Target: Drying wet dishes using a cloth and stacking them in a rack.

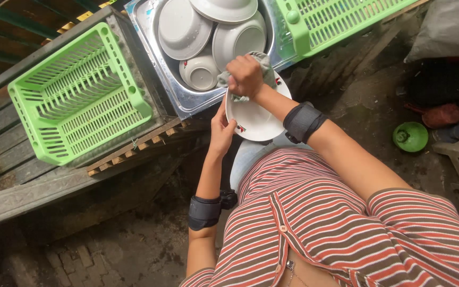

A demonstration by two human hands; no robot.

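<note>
My left hand [222, 131] grips the near rim of a white bowl [256, 118] with small red and dark marks, held just below the sink's front edge. My right hand [245, 75] is closed on a grey cloth [264, 62] and presses it against the bowl's far rim. Both wrists wear black bands. Behind the hands, a steel sink [187, 101] holds several white bowls and plates [183, 27] stacked at angles.
A green plastic basket [78, 95] stands empty on the wooden bench left of the sink. A second green basket [330, 21] sits to the sink's right. A green lid-like dish [410, 136] lies on the dirt floor at right, near a grey sack [450, 26].
</note>
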